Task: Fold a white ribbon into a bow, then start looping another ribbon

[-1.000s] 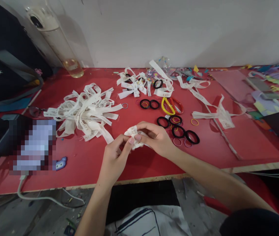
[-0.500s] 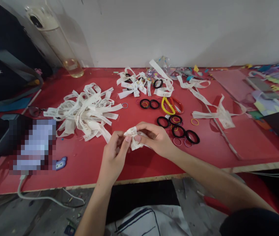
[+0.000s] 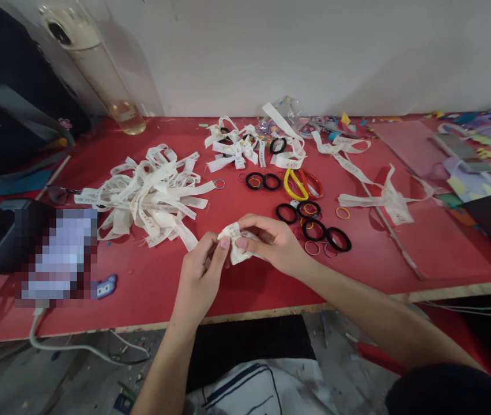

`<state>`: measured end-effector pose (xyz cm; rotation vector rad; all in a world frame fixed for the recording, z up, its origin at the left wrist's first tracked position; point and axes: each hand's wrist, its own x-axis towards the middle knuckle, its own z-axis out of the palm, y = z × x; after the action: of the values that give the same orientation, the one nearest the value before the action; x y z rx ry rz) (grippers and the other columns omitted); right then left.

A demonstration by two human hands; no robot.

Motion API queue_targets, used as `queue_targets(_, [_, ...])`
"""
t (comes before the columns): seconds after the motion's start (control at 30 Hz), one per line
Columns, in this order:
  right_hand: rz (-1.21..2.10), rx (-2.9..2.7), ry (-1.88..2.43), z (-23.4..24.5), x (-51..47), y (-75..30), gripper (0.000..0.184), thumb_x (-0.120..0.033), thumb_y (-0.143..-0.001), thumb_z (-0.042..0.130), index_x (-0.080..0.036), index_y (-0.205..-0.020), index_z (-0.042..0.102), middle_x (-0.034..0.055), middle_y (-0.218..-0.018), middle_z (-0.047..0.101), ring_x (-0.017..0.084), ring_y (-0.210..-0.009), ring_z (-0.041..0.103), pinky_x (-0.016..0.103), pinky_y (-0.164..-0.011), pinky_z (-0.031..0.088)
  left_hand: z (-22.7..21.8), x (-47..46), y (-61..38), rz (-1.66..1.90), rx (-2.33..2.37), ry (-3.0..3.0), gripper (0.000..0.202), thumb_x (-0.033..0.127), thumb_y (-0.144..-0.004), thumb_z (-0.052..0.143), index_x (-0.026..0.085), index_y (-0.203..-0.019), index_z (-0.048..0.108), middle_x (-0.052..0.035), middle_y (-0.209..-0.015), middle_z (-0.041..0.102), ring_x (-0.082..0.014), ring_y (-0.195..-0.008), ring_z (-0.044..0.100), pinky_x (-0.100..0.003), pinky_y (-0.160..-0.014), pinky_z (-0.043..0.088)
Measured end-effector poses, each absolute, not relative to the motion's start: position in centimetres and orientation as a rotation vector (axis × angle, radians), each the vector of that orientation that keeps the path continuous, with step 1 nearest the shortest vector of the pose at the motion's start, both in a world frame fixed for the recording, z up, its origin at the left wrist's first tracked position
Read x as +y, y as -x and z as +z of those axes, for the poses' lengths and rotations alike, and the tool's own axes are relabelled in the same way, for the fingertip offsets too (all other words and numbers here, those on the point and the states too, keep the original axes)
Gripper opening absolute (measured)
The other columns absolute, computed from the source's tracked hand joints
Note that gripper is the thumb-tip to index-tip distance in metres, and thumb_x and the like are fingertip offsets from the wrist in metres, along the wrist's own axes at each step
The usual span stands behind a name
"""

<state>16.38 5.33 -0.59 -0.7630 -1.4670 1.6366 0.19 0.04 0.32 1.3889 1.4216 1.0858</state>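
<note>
Presently, we hold a gathered piece of white printed fabric ribbon (image 3: 238,256) in both hands, over the front part of the red flat tabletop (image 3: 245,300). The thumb and forefinger of our left hand (image 3: 202,262) grip its left side. The thumb and forefinger of our right hand (image 3: 278,245) pinch its right side, the thumb pressing on the near face. We cannot tell exactly how the other left fingers bear on it, as they are partly hidden.

To the left, beyond our left hand, we note a loose, tangled pile of long white printed ribbons (image 3: 154,202). Ahead lies a cluster of white ribbon bows (image 3: 237,153) with black rings among them. Beyond our right hand, round black elastic rings (image 3: 348,242) lie near thin coloured bands; just behind them are a yellow loop-shaped handle (image 3: 302,185) and a red loop-shaped handle (image 3: 320,187), side by side. Farther right, we find a loose white printed ribbon strip (image 3: 395,204), partly over a translucent flat sheet (image 3: 448,242). At the back left, a tall transparent bottle with a pale lid (image 3: 98,75) stands near the wall, holding some yellowish liquid.
</note>
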Motion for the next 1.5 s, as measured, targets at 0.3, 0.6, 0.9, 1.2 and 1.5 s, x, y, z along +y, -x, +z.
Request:
queue_targets(0.3, [1.640, -1.472, 0.773, -0.49, 5.31, -16.41, 0.020, -0.030, -0.081, 0.070, -0.019, -0.098, 0.067, 0.0030, -0.091, 0.063, 0.013, -0.080, 0.058, 0.025, -0.070, 0.048, 0.23, -0.07, -0.11, 1.057, 1.447, -1.401, 0.034, 0.040, -0.096, 0.045, 0.018, -0.070, 0.047, 0.0042, -0.061, 0.046, -0.0074, -0.054, 0.040, -0.019, -0.049, 0.031])
queue_targets(0.6, [1.647, -1.468, 0.767, -0.46, 5.33, -16.39, 0.021, -0.030, -0.081, 0.070, -0.019, -0.098, 0.067, 0.0028, -0.092, 0.064, 0.013, -0.081, 0.058, 0.025, -0.072, 0.048, 0.17, -0.04, -0.13, 1.029, 1.457, -1.404, 0.034, 0.043, -0.095, 0.046, 0.018, -0.071, 0.047, 0.0044, -0.062, 0.046, -0.0076, -0.055, 0.040, -0.019, -0.048, 0.030])
queue_targets(0.9, [1.645, -1.471, 0.751, -0.49, 5.31, -16.41, 0.019, -0.029, -0.081, 0.070, -0.019, -0.098, 0.067, 0.0027, -0.092, 0.064, 0.012, -0.081, 0.058, 0.024, -0.072, 0.048, 0.38, -0.09, -0.11, 1.026, 1.451, -1.404, 0.034, 0.043, -0.095, 0.046, 0.018, -0.070, 0.046, 0.0041, -0.062, 0.046, -0.0080, -0.055, 0.041, -0.019, -0.048, 0.031])
queue_targets(1.2, [1.641, -1.472, 0.774, -0.42, 5.31, -16.42, 0.020, -0.030, -0.081, 0.070, -0.019, -0.097, 0.067, 0.0028, -0.091, 0.064, 0.013, -0.080, 0.058, 0.025, -0.072, 0.049, 0.24, -0.05, -0.13, 1.019, 1.462, -1.409, 0.035, 0.044, -0.094, 0.046, 0.019, -0.070, 0.046, 0.0040, -0.062, 0.045, -0.0082, -0.055, 0.041, -0.020, -0.048, 0.031])
queue_targets(1.5, [1.632, -1.482, 0.773, -0.48, 5.30, -16.44, 0.019, -0.030, -0.081, 0.070, -0.019, -0.096, 0.067, 0.0024, -0.089, 0.064, 0.012, -0.078, 0.058, 0.024, -0.070, 0.048, 0.24, -0.08, -0.16, 1.024, 1.463, -1.419, 0.035, 0.043, -0.094, 0.046, 0.018, -0.069, 0.045, 0.0041, -0.062, 0.045, -0.0080, -0.054, 0.040, -0.019, -0.048, 0.031])
